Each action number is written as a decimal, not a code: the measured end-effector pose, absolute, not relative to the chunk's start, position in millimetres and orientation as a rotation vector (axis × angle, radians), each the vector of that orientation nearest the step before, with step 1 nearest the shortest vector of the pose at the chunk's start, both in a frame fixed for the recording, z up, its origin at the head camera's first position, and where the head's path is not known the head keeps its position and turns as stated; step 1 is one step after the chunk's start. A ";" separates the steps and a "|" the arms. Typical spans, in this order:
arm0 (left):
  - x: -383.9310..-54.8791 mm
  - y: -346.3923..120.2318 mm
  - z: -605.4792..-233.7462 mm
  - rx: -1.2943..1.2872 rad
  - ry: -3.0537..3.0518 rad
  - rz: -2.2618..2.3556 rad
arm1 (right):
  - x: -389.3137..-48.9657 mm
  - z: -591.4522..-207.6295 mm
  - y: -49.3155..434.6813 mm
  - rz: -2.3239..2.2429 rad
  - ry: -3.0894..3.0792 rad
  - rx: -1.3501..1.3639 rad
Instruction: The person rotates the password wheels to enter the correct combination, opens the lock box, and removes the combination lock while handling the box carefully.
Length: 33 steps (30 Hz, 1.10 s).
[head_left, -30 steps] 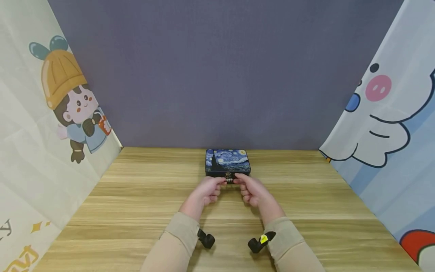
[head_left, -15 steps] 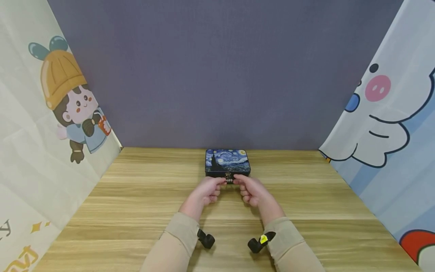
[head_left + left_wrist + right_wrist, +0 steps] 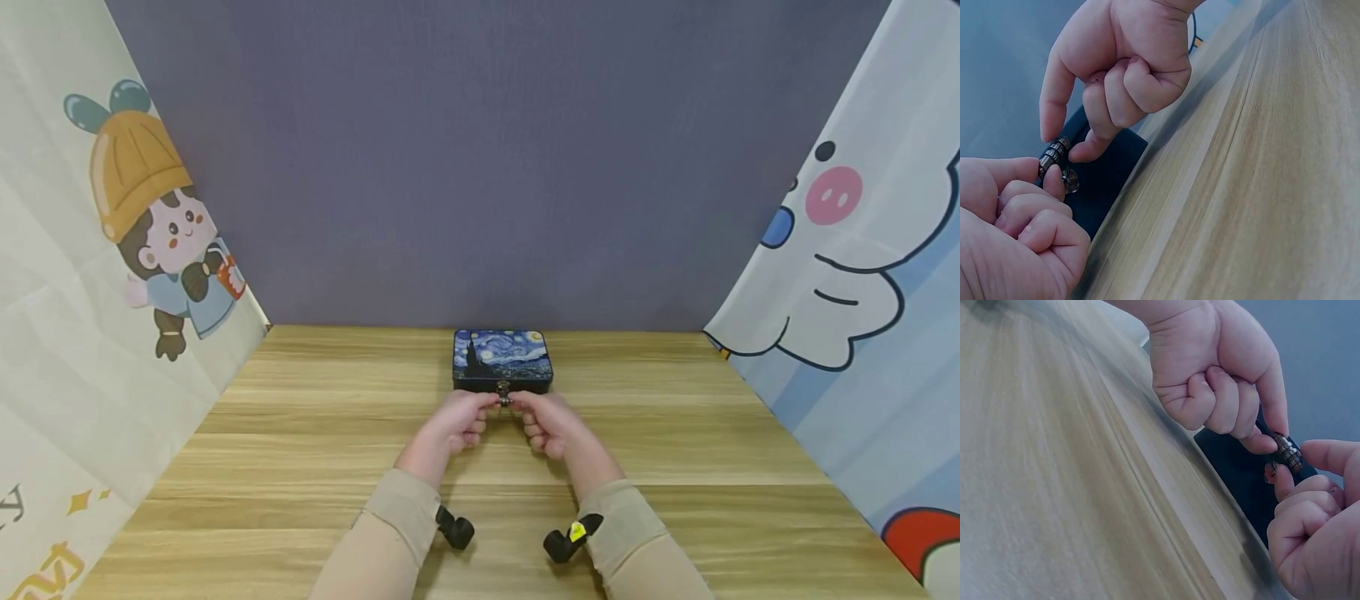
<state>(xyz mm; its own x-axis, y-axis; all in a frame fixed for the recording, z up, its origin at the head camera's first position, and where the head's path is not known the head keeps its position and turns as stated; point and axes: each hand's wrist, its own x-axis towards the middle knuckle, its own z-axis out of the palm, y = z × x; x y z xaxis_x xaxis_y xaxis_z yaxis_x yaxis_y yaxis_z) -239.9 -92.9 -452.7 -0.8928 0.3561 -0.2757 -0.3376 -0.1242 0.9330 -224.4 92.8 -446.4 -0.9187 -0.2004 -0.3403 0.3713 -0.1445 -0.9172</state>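
A small cylindrical metal lock with ringed dials (image 3: pixel 1054 153) is at the front of a dark rectangular box with a blue swirled-sky lid (image 3: pixel 502 356). The left hand (image 3: pixel 457 421) pinches one end between its fingers, the right hand (image 3: pixel 553 423) the other. Probably light, rigid and slick, it seems best held endwise.

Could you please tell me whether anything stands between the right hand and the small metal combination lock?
Nothing visible does: the right hand has its thumb and index finger around one end of the combination lock. The left hand pinches the opposite end, leaving the right hand's side unblocked.
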 end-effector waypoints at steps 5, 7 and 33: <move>-241.3 -92.3 -454.3 0.025 1.717 2.057 | -224.7 -447.6 90.7 -2.111 1.768 0.182; -241.9 -92.1 -454.4 0.027 1.726 2.046 | -225.0 -448.0 90.1 -2.113 1.767 0.179; -240.8 -90.5 -453.7 0.025 1.784 2.017 | -225.4 -450.4 82.7 -2.116 1.771 0.208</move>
<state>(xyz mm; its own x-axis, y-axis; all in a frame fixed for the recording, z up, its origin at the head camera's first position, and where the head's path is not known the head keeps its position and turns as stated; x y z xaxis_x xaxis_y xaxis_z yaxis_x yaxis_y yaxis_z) -240.8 -90.5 -453.7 -0.9010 0.3361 -0.2741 -0.3132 -0.0669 0.9473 -225.4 82.7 -450.4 -0.9198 -0.1865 -0.3452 0.3726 -0.1397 -0.9174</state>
